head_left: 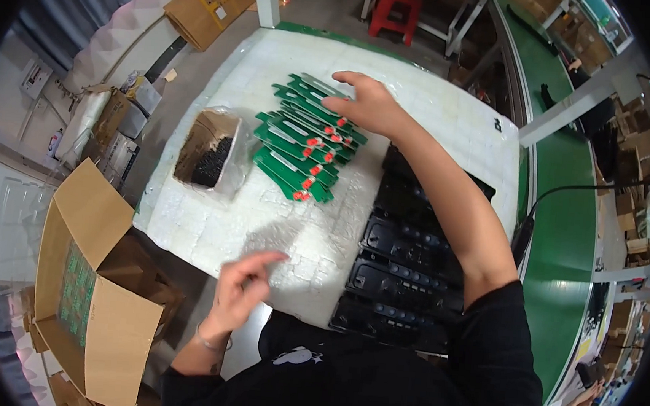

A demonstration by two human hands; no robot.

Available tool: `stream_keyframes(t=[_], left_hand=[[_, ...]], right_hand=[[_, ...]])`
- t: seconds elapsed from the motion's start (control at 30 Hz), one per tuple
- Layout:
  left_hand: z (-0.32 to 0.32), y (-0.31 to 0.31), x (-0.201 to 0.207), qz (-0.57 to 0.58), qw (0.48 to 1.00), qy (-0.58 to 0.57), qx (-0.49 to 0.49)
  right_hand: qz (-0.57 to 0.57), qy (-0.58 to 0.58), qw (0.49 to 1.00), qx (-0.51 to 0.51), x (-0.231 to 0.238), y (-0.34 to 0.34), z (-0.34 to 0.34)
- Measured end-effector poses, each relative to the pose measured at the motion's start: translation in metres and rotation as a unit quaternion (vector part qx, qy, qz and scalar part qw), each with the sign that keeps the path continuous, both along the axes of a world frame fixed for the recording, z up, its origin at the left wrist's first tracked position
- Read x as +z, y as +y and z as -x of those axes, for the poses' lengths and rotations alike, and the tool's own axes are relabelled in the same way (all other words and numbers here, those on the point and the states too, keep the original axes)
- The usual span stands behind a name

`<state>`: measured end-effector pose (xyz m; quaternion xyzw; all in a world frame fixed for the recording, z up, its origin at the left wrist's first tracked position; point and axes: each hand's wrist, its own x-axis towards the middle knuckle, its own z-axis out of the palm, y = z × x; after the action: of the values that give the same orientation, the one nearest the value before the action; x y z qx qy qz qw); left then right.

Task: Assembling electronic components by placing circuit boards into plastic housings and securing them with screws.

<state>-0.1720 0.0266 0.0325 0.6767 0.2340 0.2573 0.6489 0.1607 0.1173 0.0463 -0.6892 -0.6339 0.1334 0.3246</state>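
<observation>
A loose pile of green circuit boards [292,135] with red-and-white parts at their right ends lies on the white-covered table. My right hand [369,106] hovers at the far right end of this pile, thumb and forefinger apart, with nothing seen between them. Low over the near table edge is my left hand [240,292], its forefinger stretched out to the right and the other fingers bent; no object shows in it. Black plastic housings [403,278] form a row on the right, partly hidden under my right forearm.
Left of the boards stands a plastic-lined box [228,123] of small black parts. An opened cardboard carton [119,339] with green boards inside sits beyond the table's left edge. A green conveyor belt [556,275] runs along the right, and a red stool [396,12] stands behind.
</observation>
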Motion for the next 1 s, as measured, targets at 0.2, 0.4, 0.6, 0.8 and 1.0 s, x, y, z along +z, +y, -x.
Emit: stream_keyframes(t=[0.2,0.4,0.6,0.8,1.0], left_hand=[[0.065,-0.015,-0.054,0.291,0.824,0.305,-0.379],[0.080,-0.055,-0.243,0.014,0.967,0.250,-0.049],[0.001,-0.034,-0.223,0.004,0.968,0.241,-0.075],[0.004,-0.033,-0.218,-0.036,0.966,0.234,-0.103],[0.003,-0.034,-0.204,-0.089,0.955,0.250,-0.130]], right_hand=[[0.213,-0.098,0.971,0.041,-0.008,0.066,0.008],[0.216,-0.008,0.973,0.076,0.009,0.071,-0.004],[0.120,-0.112,0.982,0.092,0.000,0.050,0.008],[0.107,-0.199,0.974,0.034,-0.017,0.049,0.013],[0.153,-0.246,0.957,-0.035,-0.009,0.062,0.013]])
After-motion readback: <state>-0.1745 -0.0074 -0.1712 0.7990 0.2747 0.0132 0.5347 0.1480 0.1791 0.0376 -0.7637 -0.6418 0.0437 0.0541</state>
